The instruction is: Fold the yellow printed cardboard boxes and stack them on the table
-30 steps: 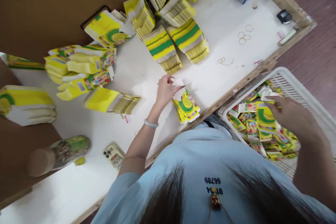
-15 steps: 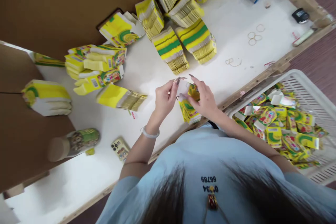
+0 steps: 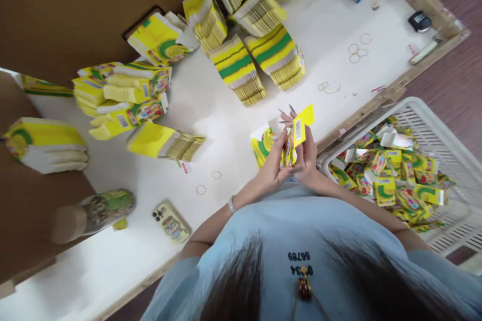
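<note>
Between my two hands, close to the table's front edge, is a small yellow box (image 3: 300,129) with a barcode and a raised yellow flap. My left hand (image 3: 273,163) has its thumb and fingers closed on the box's lower left side. Around its right side and back wraps my right hand (image 3: 308,156), partly hidden by the box. Just left of the hands, a yellow-green printed carton stack (image 3: 260,148) lies on the table, partly covered by my left hand.
Bundles of flat yellow cartons (image 3: 237,70) stand on the white table (image 3: 226,130). A white basket (image 3: 457,145) of small boxes is at the right. Also present are a phone (image 3: 172,221), a jar (image 3: 94,213), rubber bands (image 3: 354,53) and brown cardboard (image 3: 94,5).
Both hands have moved right and come together around a yellow box, now lifted upright between them. Two rubber bands left of the hands have come into sight. The view has shifted slightly.
</note>
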The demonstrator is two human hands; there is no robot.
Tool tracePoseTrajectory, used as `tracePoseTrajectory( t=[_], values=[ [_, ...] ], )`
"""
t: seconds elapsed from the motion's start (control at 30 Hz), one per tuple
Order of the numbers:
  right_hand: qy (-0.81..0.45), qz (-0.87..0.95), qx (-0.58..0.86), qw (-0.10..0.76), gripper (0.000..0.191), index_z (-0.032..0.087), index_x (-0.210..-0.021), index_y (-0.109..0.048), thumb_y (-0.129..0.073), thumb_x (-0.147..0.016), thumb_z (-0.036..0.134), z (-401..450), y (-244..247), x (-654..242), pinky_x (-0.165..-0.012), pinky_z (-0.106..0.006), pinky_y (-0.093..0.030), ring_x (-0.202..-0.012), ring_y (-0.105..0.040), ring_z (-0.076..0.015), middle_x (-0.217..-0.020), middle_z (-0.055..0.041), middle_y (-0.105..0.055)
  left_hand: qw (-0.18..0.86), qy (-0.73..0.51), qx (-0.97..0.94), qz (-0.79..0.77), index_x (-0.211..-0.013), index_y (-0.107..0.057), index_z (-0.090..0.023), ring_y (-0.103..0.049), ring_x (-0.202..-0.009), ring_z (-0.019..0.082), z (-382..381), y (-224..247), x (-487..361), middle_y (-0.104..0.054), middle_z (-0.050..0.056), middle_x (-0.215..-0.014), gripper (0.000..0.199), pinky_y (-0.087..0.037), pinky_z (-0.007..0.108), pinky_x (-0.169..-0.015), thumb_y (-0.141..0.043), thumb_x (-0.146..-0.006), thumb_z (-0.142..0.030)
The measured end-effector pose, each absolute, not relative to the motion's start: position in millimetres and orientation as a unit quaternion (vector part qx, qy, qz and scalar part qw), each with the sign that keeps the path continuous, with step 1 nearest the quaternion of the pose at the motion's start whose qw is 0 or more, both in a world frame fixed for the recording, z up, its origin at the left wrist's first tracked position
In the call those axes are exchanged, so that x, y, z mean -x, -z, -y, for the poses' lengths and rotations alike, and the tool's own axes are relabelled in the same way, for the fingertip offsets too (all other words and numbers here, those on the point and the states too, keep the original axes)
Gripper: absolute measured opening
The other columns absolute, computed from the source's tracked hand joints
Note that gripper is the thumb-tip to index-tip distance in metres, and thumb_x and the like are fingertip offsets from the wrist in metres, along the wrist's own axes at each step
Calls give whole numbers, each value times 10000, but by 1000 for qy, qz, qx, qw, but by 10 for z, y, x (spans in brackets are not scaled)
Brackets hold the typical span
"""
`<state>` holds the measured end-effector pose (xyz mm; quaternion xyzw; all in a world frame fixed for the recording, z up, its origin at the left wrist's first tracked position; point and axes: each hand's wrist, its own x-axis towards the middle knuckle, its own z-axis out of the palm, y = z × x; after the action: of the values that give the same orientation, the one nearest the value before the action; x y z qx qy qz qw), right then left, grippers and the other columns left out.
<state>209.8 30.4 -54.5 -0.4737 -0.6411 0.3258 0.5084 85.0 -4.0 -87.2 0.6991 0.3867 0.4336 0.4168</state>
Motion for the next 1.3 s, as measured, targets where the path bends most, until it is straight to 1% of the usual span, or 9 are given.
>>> tracePoseTrajectory(
  t=[0.17,0.27,0.37,0.47,0.57,0.67,0.87,1.1,1.3],
  values=[
    [-452,544,508,492,351,266,-1129,-672,-489,-1057,556,-319,476,-2094,-899,-384,-599,-964,-728,-210,-1011,-43,-761,426,-466,-597,-496,-1308,-573,-233,-685,-971,247,65,756,-787,-691,109,-1092,471,-595,418,-872,-401,-1068,-601],
    [-493,484,529,493,339,242,-937,-640,-628,-988,577,-300,484,-2120,-561,-238,-487,-600,-585,-123,-689,40,-631,448,-462,-546,-537,-1005,-603,-217,-563,-671,162,77,696,-739,-608,22,-792,417,-507,306,-629,-439,-1064,-596],
    [-504,458,539,496,334,246,-861,-581,-683,-961,549,-228,520,-2132,-451,-208,-366,-448,-415,-79,-558,94,-493,476,-463,-500,-556,-900,-566,-212,-511,-611,132,129,693,-760,-539,-14,-708,429,-445,265,-575,-495,-1043,-610],
    [-518,448,520,510,372,289,-1179,-562,-725,-937,520,-128,560,-2159,-536,-242,-508,-523,-572,-117,-684,65,-646,520,-495,-451,-530,-1231,-541,-256,-563,-634,132,222,722,-818,-582,-29,-753,380,-493,266,-629,-514,-1047,-587],
    [-496,479,517,508,433,289,-1241,-590,-767,-902,492,-45,590,-2246,-714,-309,-619,-766,-735,-172,-944,-29,-765,554,-525,-432,-480,-1532,-247,-367,-578,-615,122,330,753,-826,-619,-51,-795,564,-529,278,-682,-520,-1065,-526],
    [-507,513,506,472,293,261,-1101,-720,-747,-916,486,-2,599,-2383,-757,-317,-631,-866,-758,-193,-1019,-53,-788,589,-490,-454,-455,-1527,-299,-353,-537,-565,108,409,753,-745,-601,-58,-746,559,-490,248,-619,-548,-1055,-521],
    [-510,570,498,409,310,225,-821,-698,-647,-995,477,17,597,-2544,-531,-242,-491,-574,-589,-126,-671,22,-655,589,-414,-517,-463,-1208,-618,-235,-642,-742,155,365,703,-638,-689,48,-908,377,-516,276,-649,-551,-1036,-563],
    [-383,695,415,445,260,284,-1247,-732,-577,-1039,281,-12,676,-2675,-828,-329,-658,-961,-793,-192,-1128,-68,-813,560,-434,-517,-480,-1433,-591,-277,-642,-623,150,276,769,-685,-714,23,-790,546,-528,267,-557,-422,-1058,-636],
    [-481,713,362,361,456,248,-1319,-713,-749,-930,485,-25,594,-2827,-928,-427,-672,-1165,-758,-271,-1317,-140,-745,559,-391,-530,-503,-1321,-736,-210,-750,-1141,254,252,657,-630,-781,130,-1277,532,-617,369,-965,-499,-1041,-595]
  ],
)
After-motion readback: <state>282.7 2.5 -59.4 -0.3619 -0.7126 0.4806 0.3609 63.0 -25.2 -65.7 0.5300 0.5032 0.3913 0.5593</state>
